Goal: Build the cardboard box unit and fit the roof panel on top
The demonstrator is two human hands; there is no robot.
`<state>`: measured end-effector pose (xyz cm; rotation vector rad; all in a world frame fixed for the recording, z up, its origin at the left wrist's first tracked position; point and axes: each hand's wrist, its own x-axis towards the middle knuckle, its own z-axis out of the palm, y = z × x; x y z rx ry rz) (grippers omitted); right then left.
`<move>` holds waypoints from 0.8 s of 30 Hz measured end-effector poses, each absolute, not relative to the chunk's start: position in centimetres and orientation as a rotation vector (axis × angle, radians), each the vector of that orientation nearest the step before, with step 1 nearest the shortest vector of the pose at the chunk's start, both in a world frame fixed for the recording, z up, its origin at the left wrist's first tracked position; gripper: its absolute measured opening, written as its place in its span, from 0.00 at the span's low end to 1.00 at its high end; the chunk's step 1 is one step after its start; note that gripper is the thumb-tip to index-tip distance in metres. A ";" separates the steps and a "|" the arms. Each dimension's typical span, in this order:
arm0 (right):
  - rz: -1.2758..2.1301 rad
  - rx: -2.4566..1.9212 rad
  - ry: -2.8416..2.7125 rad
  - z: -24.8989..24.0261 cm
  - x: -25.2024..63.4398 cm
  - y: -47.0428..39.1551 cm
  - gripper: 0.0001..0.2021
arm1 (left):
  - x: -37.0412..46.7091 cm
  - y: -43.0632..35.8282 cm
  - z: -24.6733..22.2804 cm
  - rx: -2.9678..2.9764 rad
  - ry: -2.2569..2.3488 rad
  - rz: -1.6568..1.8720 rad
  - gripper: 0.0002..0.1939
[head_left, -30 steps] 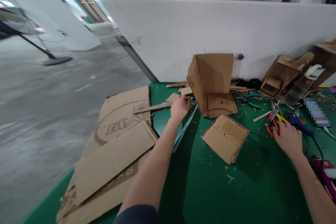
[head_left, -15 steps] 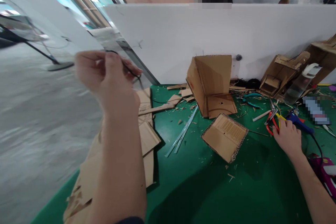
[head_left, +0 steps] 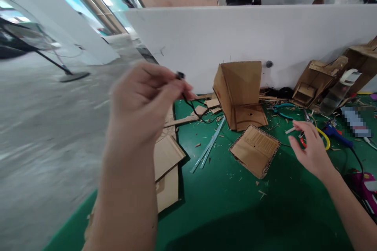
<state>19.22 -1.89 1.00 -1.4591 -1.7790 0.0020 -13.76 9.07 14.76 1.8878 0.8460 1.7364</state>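
Observation:
My left hand (head_left: 153, 98) is raised over the table's left part, pinching a thin black cord (head_left: 193, 106) with a small dark piece at its upper end. The cord hangs in a loop below my fingers. My right hand (head_left: 312, 149) hovers empty with thumb and fingers apart, close to red-handled scissors (head_left: 302, 140) and a yellow handle (head_left: 326, 138). Between the hands lies a square cardboard piece (head_left: 255, 150) with a small dark hole. Behind it stands a folded cardboard corner (head_left: 242, 86), open toward me.
Cardboard sheets (head_left: 167, 188) lie at the left edge. Clear glue sticks (head_left: 209, 147) rest mid-table. At right are teal pliers (head_left: 283, 110), a blue glue gun (head_left: 337, 136), a phone (head_left: 355, 121), a water bottle (head_left: 335, 96) and a magenta tool (head_left: 363, 188). A white partition (head_left: 188, 39) stands behind.
My left hand has moved right with the black cord. My right hand has lifted off the tools by the scissors and shifted left, its fingers now apart.

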 end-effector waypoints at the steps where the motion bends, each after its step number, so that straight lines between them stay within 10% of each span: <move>1: 0.097 -1.380 -1.808 2.2 18.1 -1.9 0.20 | -12.9 8.0 14.6 1.956 0.832 1.602 0.08; 7: 0.509 -1.011 -1.995 7.4 12.4 -1.9 0.30 | -7.2 2.3 13.7 2.444 0.728 0.725 0.05; 12: 0.481 -0.976 -1.894 7.3 13.0 -1.6 0.12 | -7.3 2.3 13.3 2.447 0.827 0.800 0.06; 24: 0.561 -0.857 -0.982 9.2 20.4 -1.9 0.04 | -12.2 5.1 12.4 2.133 0.857 1.064 0.04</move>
